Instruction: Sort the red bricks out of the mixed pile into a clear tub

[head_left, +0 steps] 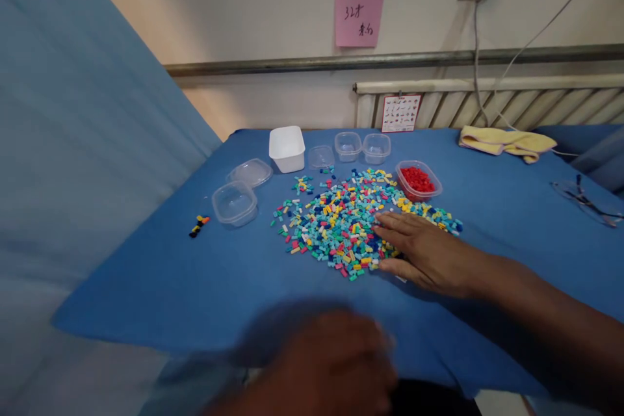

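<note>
A wide heap of small building bricks (pixel 336 218) in turquoise, yellow, pink, white and dark blue is spread over the blue cloth. My right hand (pixel 424 250) lies on the heap's right side, palm down, fingers stretched out and touching the bricks. Smeared by motion, my left hand (pixel 336 364) is near the front edge of the table, apart from the heap; its fingers cannot be made out. Just behind my right hand stands a clear tub of red bricks (pixel 418 180).
Left of the heap are a clear tub (pixel 234 203), a clear lid (pixel 251 173) and a few black and orange bricks (pixel 198 226). A white container (pixel 287 149) and small clear tubs (pixel 348 146) stand behind. Glasses (pixel 587 200) and a yellow cloth (pixel 504 142) lie right.
</note>
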Demonstrator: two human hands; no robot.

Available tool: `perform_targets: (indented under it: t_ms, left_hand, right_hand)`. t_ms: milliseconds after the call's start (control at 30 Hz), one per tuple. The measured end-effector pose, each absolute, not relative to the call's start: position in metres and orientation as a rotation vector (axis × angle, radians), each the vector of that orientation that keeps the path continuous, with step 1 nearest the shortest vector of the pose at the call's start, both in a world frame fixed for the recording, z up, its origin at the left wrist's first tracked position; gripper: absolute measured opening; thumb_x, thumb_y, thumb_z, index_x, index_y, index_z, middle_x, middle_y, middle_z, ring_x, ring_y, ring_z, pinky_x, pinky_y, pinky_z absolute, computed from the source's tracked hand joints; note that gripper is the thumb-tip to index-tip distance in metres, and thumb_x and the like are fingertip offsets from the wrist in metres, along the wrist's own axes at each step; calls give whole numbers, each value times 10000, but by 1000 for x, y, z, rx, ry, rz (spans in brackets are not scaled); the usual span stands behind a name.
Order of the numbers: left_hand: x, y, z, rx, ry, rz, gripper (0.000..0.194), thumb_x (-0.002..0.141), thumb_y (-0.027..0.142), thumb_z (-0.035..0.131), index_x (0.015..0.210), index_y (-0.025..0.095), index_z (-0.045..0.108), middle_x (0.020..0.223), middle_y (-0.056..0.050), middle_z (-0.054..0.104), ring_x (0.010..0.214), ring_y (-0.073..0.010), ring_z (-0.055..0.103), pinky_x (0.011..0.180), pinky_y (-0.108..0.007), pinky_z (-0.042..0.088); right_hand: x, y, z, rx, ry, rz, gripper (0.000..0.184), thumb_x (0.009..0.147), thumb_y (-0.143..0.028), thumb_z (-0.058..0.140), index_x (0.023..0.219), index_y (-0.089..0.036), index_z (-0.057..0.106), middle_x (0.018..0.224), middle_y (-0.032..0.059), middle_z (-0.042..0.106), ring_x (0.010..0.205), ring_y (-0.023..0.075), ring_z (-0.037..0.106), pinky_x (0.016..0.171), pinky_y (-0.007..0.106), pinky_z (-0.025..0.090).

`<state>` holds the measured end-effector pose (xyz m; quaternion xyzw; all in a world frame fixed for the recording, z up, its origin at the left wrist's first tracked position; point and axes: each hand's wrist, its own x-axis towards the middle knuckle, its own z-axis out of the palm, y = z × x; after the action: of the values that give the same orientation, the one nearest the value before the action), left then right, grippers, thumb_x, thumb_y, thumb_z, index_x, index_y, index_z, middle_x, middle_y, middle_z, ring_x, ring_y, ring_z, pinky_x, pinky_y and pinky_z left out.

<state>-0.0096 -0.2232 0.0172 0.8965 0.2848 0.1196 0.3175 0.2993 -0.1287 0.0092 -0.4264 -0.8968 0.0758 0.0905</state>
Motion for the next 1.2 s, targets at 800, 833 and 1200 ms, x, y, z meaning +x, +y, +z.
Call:
perform_targets:
  t_ms: [800, 833, 1200]
  left_hand:
    - [86, -78, 15, 2732, 851, -3, 955, 1096, 803, 340, 1750, 106, 355, 1852, -189, 233, 1748, -369, 172, 1415, -582, 201]
    - [90, -87, 11, 2767, 808, 11, 955, 1095, 802, 345, 1754, 111, 345, 1850, -184, 243, 1745, -368, 183, 1417, -582, 188]
    - [54, -66, 16, 2671, 1156, -7, 772, 1159, 682, 291, 1748, 191, 383, 1854, -142, 264, 1746, -348, 197, 1409, -640, 136]
  right_hand:
    - [362, -60, -35, -1681, -1814, 19, 855, 981, -722, 630, 1625, -166, 550, 1537, 263, 656, 1426, 519, 617, 1142, 711, 521]
    - [363, -60, -35, -1690, -1802, 35, 848, 973, -725, 639, 1615, -176, 562, 1497, 255, 682, 1369, 520, 655, 1104, 711, 545]
    - [364, -55, -34, -1852, -1714, 86, 1037, 904, -833, 683, 1641, -119, 537, 1468, 317, 685, 1302, 560, 682, 1047, 722, 564]
